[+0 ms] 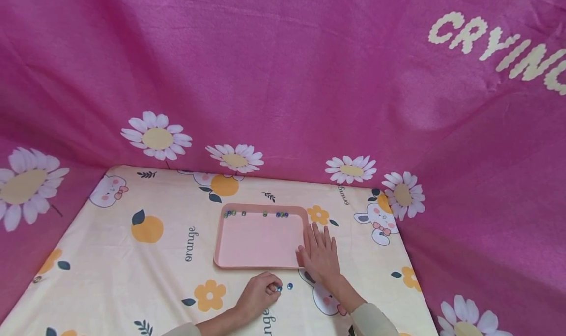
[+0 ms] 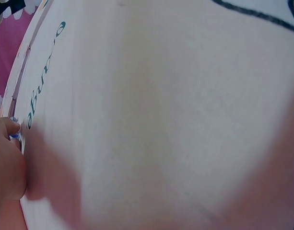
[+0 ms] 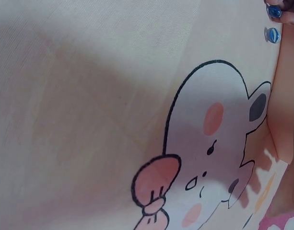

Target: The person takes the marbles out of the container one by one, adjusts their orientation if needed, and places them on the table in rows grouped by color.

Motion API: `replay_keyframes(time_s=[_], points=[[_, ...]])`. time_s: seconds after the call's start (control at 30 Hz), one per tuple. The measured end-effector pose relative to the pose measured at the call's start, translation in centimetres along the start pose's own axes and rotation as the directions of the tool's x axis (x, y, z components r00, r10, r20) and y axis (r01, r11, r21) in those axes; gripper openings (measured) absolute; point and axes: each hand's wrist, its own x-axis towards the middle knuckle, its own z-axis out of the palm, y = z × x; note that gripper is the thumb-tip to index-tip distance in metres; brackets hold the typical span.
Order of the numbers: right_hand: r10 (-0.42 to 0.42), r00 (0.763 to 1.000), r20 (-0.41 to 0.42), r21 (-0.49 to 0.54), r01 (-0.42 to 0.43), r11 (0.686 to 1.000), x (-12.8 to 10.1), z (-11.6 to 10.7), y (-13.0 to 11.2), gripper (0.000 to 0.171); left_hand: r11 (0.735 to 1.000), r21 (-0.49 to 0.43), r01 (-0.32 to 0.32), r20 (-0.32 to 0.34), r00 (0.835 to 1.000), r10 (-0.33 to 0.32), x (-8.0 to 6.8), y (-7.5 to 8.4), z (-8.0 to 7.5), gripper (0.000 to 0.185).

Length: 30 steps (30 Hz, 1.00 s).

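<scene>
A pink tray (image 1: 260, 266) lies on the cloth in front of me, with several glass marbles (image 1: 265, 213) along its far side. Just below its near edge, my left hand (image 1: 260, 293) pinches a blue marble (image 3: 274, 11) between thumb and curled fingers. Another blue marble (image 1: 290, 286) sits on the cloth a little to the right of those fingertips. My right hand (image 1: 322, 255) rests with straight fingers against the tray's right side, thumb over the near right corner. In the left wrist view the left hand (image 2: 7, 163) shows only at the left edge.
A cream cloth (image 1: 168, 287) printed with oranges, flowers and rabbits covers the table. Magenta fabric (image 1: 283, 95) with daisies hangs behind it and at both sides. A small round object (image 1: 37, 279) lies near the far-left edge of the cloth.
</scene>
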Motion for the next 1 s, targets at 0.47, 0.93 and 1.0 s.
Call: replay_keyframes(time_s=[0.47, 0.93, 1.0], points=[[0.015, 1.0, 0.018, 0.029, -0.016, 0.999, 0.0, 0.0, 0.0, 0.071, 1.0, -0.004, 0.005, -0.016, 1.0, -0.005, 0.0, 0.1, 0.1, 0.019], [0.001, 1.0, -0.005, 0.025, -0.001, 1.0, 0.0, 0.2, 0.1, 0.07, 0.995, -0.002, -0.103, -0.035, 0.994, 0.103, 0.9, 1.7, -0.5, 0.019], [0.002, 1.0, 0.0, 0.028, -0.002, 1.0, 0.0, 0.2, 0.1, 0.071, 0.994, -0.013, -0.11, -0.019, 0.994, 0.11, 1.7, 2.4, -1.0, 0.02]])
